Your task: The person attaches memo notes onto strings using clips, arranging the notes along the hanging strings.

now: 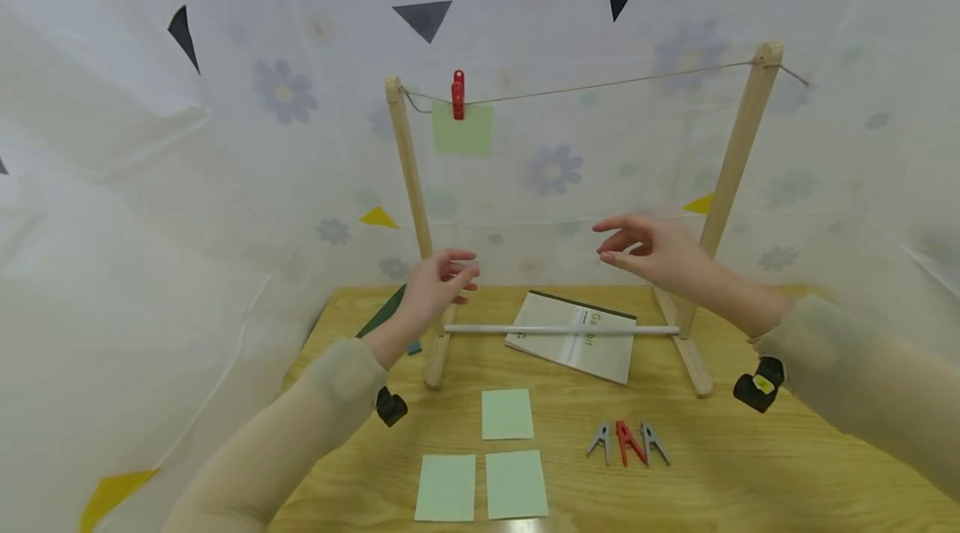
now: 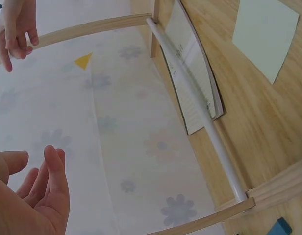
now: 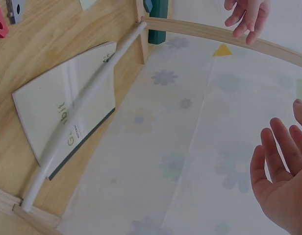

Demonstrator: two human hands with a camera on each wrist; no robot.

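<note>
My left hand (image 1: 442,287) hovers beside the left post of a wooden frame (image 1: 408,158), its fingers loosely bent around nothing. Near the right post, my right hand (image 1: 656,249) is in the air, fingers relaxed and holding nothing. A string (image 1: 600,86) runs between the post tops. Toward its left end, a red clothespin (image 1: 458,95) holds a pale green paper square (image 1: 463,133) on it. On the table lie three more squares, among them a green sheet (image 1: 507,414). To their right are a red clothespin (image 1: 630,443) and two grey ones, including a grey clothespin (image 1: 600,441).
A white bar (image 1: 555,330) joins the frame's feet, crossing above a notepad (image 1: 592,362) on the wooden table (image 1: 360,450). A dark green object (image 1: 384,312) lies behind the left post. A flower-patterned white sheet (image 1: 300,183) with triangular patches hangs behind.
</note>
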